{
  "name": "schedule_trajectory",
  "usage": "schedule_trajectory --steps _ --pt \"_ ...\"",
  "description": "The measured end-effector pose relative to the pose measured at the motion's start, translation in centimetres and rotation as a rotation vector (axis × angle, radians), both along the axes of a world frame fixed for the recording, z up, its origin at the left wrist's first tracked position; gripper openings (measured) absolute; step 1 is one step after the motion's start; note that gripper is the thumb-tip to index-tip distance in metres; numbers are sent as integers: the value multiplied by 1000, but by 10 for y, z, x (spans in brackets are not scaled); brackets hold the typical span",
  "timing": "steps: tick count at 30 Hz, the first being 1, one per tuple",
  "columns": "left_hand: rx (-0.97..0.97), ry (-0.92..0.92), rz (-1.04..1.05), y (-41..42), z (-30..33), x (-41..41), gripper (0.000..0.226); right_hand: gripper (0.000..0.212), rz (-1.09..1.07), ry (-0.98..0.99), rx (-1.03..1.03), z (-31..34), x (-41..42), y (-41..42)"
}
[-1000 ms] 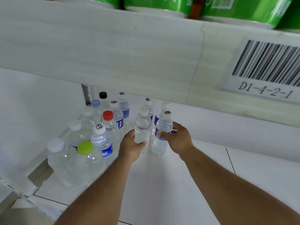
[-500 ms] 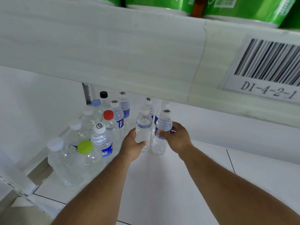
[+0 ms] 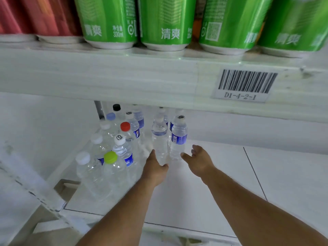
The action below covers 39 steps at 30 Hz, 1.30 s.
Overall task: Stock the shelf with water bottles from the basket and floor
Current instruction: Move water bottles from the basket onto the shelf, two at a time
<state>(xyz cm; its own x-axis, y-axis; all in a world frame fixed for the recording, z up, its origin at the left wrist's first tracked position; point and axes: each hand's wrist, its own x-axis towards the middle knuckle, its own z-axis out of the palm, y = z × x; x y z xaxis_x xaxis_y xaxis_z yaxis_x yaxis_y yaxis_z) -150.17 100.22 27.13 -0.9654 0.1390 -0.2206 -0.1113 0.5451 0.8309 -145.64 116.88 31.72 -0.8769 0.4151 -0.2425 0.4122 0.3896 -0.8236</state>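
Lower shelf (image 3: 221, 183), white surface, is carrying the stock. At far left a cluster of clear water bottles is standing upright: a white-capped bottle (image 3: 83, 167) nearest the front edge, a lime-green-capped bottle (image 3: 111, 166) just beside it, a blue-labelled bottle with a marked white cap (image 3: 122, 150) behind that, a red-capped bottle (image 3: 125, 129) further back, and a light-blue-capped bottle (image 3: 111, 116) and a black-capped bottle (image 3: 116, 108) sitting deepest. Left hand (image 3: 155, 168) is hovering with fingers straight and relaxed, gripping nothing, fingertips lying just beside the base of a plain clear bottle (image 3: 159, 137); whether they are touching it cannot be told. Immediately right of that bottle, a blue-labelled water bottle (image 3: 178, 139) is standing upright, the two nearly touching. Right hand (image 3: 198, 158) is lying open, thumb and fingers spread, holding nothing, close to the blue-labelled bottle's lower part. Above, the shelf fascia (image 3: 124, 80) is bearing a barcode label (image 3: 245, 85) reading D1-4-2-1, and green cans (image 3: 166, 23) are standing in a row on the upper shelf, with red cans (image 3: 32, 16) at their left.
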Motion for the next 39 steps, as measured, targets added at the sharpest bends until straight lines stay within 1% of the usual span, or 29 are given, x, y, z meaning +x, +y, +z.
schedule_trajectory --steps 1,2,3,5,6,8,10,13,15,19,23,27,30,33,37,39 --pt "-28 -9 -49 -4 4 11 88 54 14 -36 48 -2 12 -5" --pt "-62 -4 -114 -8 8 21 87 45 36 -58 93 -3 25 -12" --pt "-105 14 -188 -13 12 33 86 50 51 -74 136 -4 37 -20" --pt "-203 68 -327 -26 22 55 84 68 74 -100 212 -5 61 -38" --pt "-259 93 -390 -33 27 66 83 71 90 -105 254 -4 74 -48" --pt "-364 152 -497 -49 35 87 81 71 136 -136 342 -5 100 -71" --pt "-422 200 -565 -66 40 107 79 68 192 -164 448 -5 126 -93" --pt "-486 220 -611 -92 43 134 78 69 252 -177 573 -6 161 -117" --pt "-530 219 -631 -107 43 151 77 71 262 -188 613 -6 180 -128" --pt "-540 223 -618 -130 42 182 71 70 279 -205 655 -6 212 -141" --pt "-545 230 -598 -144 37 211 70 70 309 -180 668 -12 244 -147" --pt "-604 202 -598 -150 25 243 70 71 379 -199 725 -26 282 -147" --pt "-715 133 -634 -153 6 274 70 71 395 -223 685 -48 321 -143" --pt "-811 40 -669 -159 -18 312 72 72 421 -296 628 -81 359 -137" --pt "-905 -31 -713 -169 -46 354 69 71 470 -396 568 -120 399 -138" --pt "-922 -72 -720 -176 -56 367 69 70 498 -448 552 -132 414 -141"
